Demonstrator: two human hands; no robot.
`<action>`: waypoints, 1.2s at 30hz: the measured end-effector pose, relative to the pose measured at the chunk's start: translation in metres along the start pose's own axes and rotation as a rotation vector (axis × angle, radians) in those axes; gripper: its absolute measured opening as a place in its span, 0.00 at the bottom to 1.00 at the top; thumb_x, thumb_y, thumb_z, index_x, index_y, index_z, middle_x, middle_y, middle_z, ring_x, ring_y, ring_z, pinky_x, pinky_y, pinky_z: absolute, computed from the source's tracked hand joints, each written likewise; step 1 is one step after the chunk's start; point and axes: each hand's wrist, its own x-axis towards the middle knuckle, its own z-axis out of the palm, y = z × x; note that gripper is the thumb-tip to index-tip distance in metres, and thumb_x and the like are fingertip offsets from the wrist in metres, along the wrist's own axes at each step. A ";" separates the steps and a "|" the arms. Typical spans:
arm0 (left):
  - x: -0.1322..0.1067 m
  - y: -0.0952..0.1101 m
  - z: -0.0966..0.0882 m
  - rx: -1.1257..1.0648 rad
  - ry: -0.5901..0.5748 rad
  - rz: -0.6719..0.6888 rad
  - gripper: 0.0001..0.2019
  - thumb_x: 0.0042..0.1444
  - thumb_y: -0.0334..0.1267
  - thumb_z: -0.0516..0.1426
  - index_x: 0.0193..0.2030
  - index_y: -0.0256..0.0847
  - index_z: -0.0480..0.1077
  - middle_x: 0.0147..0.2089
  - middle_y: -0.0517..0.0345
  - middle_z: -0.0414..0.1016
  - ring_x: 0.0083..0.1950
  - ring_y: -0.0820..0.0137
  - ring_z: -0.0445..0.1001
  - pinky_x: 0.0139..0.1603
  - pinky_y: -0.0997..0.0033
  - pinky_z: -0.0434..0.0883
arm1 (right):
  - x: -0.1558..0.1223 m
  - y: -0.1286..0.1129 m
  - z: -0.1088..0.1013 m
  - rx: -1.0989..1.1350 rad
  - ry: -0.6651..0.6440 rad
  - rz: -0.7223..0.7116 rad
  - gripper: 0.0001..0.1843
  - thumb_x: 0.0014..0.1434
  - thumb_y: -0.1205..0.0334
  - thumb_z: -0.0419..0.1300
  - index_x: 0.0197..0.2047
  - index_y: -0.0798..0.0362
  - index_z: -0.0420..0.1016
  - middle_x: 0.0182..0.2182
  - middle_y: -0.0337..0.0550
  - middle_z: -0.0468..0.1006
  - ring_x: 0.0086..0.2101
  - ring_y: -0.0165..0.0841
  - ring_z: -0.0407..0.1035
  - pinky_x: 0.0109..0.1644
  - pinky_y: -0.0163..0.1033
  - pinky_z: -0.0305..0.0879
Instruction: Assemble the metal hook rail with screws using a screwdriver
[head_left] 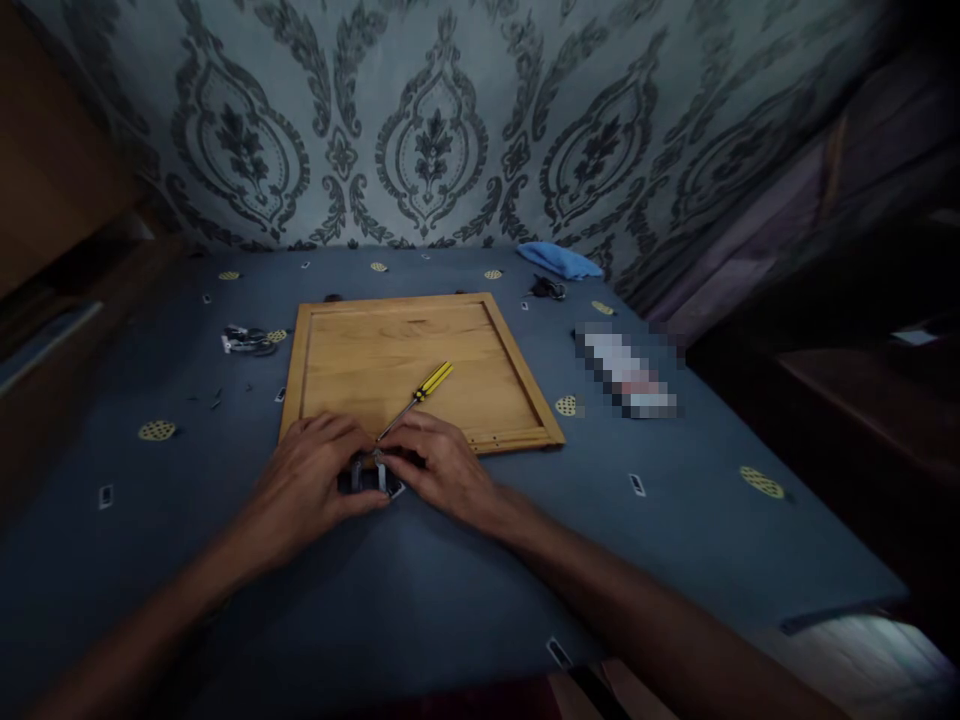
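A wooden cabinet door panel [420, 370] lies flat on a blue-covered table [420, 580]. A screwdriver with a yellow and black handle [433, 381] rests on the panel, its tip pointing at the near edge. My left hand [311, 475] and my right hand [439, 468] meet at the panel's near edge, fingers curled over a small metal hinge [373, 476]. Both hands pinch this hinge, which is partly hidden by the fingers.
A blue cloth [559, 259] and a small dark object [547, 288] lie at the back right. More metal hardware [246, 340] sits left of the panel. A blurred-out packet [630, 372] lies on the right. Patterned wallpaper rises behind the table; a dark wooden surface [862, 400] stands at right.
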 end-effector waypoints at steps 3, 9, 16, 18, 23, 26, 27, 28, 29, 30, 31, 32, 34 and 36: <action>0.000 0.000 0.000 -0.002 0.014 -0.005 0.14 0.55 0.44 0.72 0.45 0.44 0.78 0.44 0.57 0.80 0.50 0.55 0.77 0.51 0.56 0.68 | 0.001 0.000 -0.002 -0.002 -0.015 -0.013 0.06 0.65 0.67 0.67 0.46 0.53 0.83 0.39 0.45 0.82 0.42 0.37 0.78 0.47 0.39 0.73; 0.000 -0.002 0.001 0.014 0.012 0.013 0.14 0.55 0.45 0.72 0.44 0.44 0.78 0.44 0.56 0.81 0.49 0.55 0.77 0.50 0.57 0.68 | 0.000 0.000 0.002 -0.012 -0.004 0.004 0.05 0.68 0.68 0.65 0.43 0.53 0.83 0.37 0.45 0.82 0.41 0.36 0.78 0.47 0.39 0.73; 0.000 -0.004 0.001 0.000 0.012 0.016 0.15 0.55 0.46 0.72 0.45 0.45 0.78 0.44 0.57 0.81 0.49 0.57 0.77 0.50 0.58 0.68 | -0.001 -0.001 0.003 -0.014 0.010 0.012 0.04 0.68 0.67 0.65 0.43 0.52 0.83 0.38 0.44 0.81 0.42 0.36 0.77 0.48 0.38 0.73; 0.000 -0.004 0.002 0.001 0.016 0.014 0.15 0.55 0.46 0.71 0.45 0.45 0.79 0.44 0.56 0.81 0.49 0.56 0.77 0.50 0.57 0.68 | 0.000 0.000 0.001 -0.010 0.004 0.003 0.04 0.67 0.67 0.66 0.44 0.52 0.83 0.38 0.44 0.81 0.41 0.36 0.77 0.47 0.38 0.73; -0.001 -0.008 0.005 0.005 0.036 0.032 0.15 0.56 0.47 0.71 0.47 0.45 0.78 0.45 0.56 0.81 0.50 0.56 0.77 0.51 0.57 0.69 | 0.001 0.001 0.000 -0.005 -0.010 -0.015 0.05 0.66 0.68 0.66 0.44 0.51 0.83 0.39 0.43 0.81 0.41 0.35 0.77 0.47 0.38 0.73; -0.001 -0.009 0.006 0.016 0.042 0.042 0.14 0.57 0.48 0.70 0.45 0.45 0.78 0.44 0.56 0.81 0.48 0.56 0.77 0.50 0.57 0.69 | 0.000 0.001 0.002 -0.012 -0.002 -0.005 0.05 0.67 0.68 0.65 0.43 0.52 0.83 0.37 0.44 0.81 0.41 0.35 0.77 0.46 0.38 0.72; -0.001 -0.009 0.006 0.018 0.039 0.042 0.14 0.57 0.48 0.70 0.44 0.45 0.78 0.44 0.56 0.81 0.48 0.57 0.77 0.49 0.58 0.69 | 0.000 0.000 0.002 -0.014 0.001 -0.001 0.05 0.67 0.68 0.65 0.43 0.52 0.83 0.37 0.44 0.81 0.41 0.35 0.76 0.46 0.38 0.72; -0.001 -0.009 0.006 0.019 0.037 0.042 0.13 0.57 0.48 0.70 0.44 0.45 0.78 0.44 0.57 0.81 0.48 0.57 0.77 0.49 0.58 0.69 | 0.000 0.000 0.003 -0.016 0.004 0.003 0.04 0.67 0.68 0.65 0.43 0.52 0.83 0.37 0.44 0.80 0.40 0.35 0.76 0.45 0.38 0.72; -0.001 -0.009 0.006 0.019 0.036 0.040 0.13 0.57 0.48 0.70 0.44 0.45 0.78 0.44 0.57 0.81 0.48 0.57 0.77 0.49 0.58 0.69 | 0.000 0.000 0.003 -0.018 0.005 0.006 0.04 0.67 0.68 0.65 0.43 0.52 0.83 0.37 0.44 0.80 0.41 0.35 0.76 0.46 0.38 0.72; -0.001 -0.009 0.005 0.017 0.036 0.037 0.13 0.56 0.48 0.70 0.43 0.45 0.78 0.44 0.57 0.81 0.48 0.57 0.77 0.49 0.58 0.69 | 0.000 0.000 0.004 -0.020 0.007 0.009 0.04 0.67 0.68 0.65 0.43 0.52 0.83 0.37 0.44 0.80 0.41 0.35 0.76 0.46 0.38 0.72; 0.000 -0.009 0.005 0.013 0.037 0.033 0.14 0.56 0.48 0.70 0.43 0.45 0.78 0.43 0.56 0.80 0.48 0.57 0.77 0.49 0.58 0.69 | -0.001 0.000 0.004 -0.023 0.007 0.011 0.04 0.68 0.68 0.65 0.43 0.52 0.83 0.37 0.44 0.80 0.41 0.35 0.76 0.46 0.38 0.72; 0.000 -0.009 0.005 0.009 0.039 0.030 0.14 0.55 0.47 0.71 0.43 0.45 0.78 0.44 0.56 0.80 0.48 0.56 0.77 0.50 0.57 0.69 | -0.001 0.000 0.003 -0.025 0.006 0.013 0.04 0.68 0.68 0.65 0.43 0.52 0.83 0.37 0.44 0.80 0.41 0.35 0.76 0.46 0.38 0.72; 0.000 -0.009 0.005 -0.001 0.036 0.024 0.14 0.55 0.46 0.71 0.44 0.45 0.78 0.44 0.56 0.80 0.48 0.56 0.77 0.50 0.56 0.69 | -0.001 0.000 0.002 -0.028 -0.001 0.012 0.04 0.67 0.67 0.66 0.43 0.52 0.83 0.37 0.44 0.80 0.41 0.35 0.76 0.46 0.37 0.72; -0.001 -0.009 0.005 -0.002 0.024 0.021 0.14 0.55 0.45 0.71 0.46 0.45 0.79 0.44 0.56 0.80 0.48 0.55 0.77 0.50 0.56 0.69 | 0.000 0.000 0.000 -0.027 -0.014 0.005 0.05 0.66 0.67 0.67 0.45 0.52 0.83 0.38 0.43 0.80 0.41 0.35 0.76 0.46 0.37 0.72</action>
